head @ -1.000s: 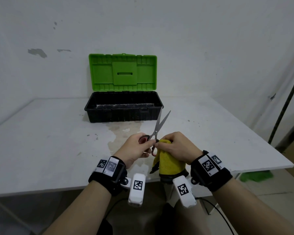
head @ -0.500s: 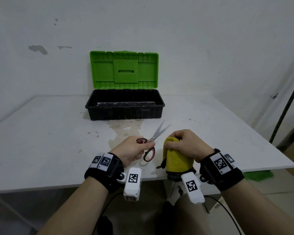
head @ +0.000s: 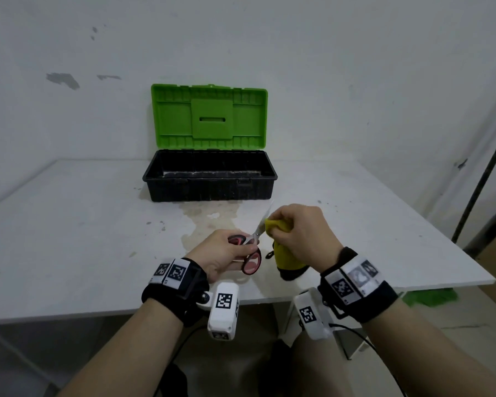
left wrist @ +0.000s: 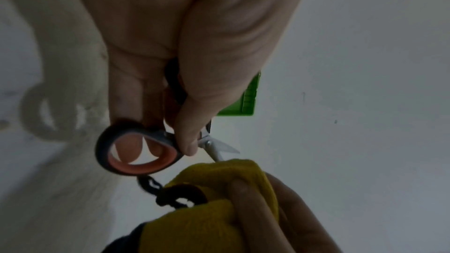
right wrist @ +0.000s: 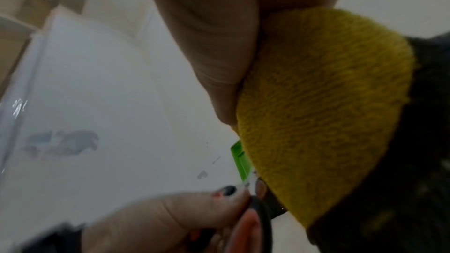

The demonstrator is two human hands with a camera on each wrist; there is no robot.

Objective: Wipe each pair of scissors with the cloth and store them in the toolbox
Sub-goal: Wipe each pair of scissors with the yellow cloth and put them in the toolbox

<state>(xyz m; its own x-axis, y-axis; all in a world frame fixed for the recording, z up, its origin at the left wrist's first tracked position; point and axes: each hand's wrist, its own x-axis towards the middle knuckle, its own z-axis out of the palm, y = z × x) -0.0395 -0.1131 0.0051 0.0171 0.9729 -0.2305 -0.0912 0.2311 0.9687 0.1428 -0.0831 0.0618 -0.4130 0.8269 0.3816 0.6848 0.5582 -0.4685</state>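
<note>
The left hand (head: 226, 253) grips the scissors (head: 251, 247) by their red-lined black loops, steel blades parted. The right hand (head: 301, 233) pinches the yellow cloth (head: 284, 253) around one blade.

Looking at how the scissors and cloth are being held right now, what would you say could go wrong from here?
1. The scissors are open, and the right hand pinches the cloth around one blade; a slip could likely nick a finger.
2. The left hand grips only the handle loops, so the blades might snap shut mid-wipe.
3. The cloth's black cord dangles beside the handle and may snag.
</note>
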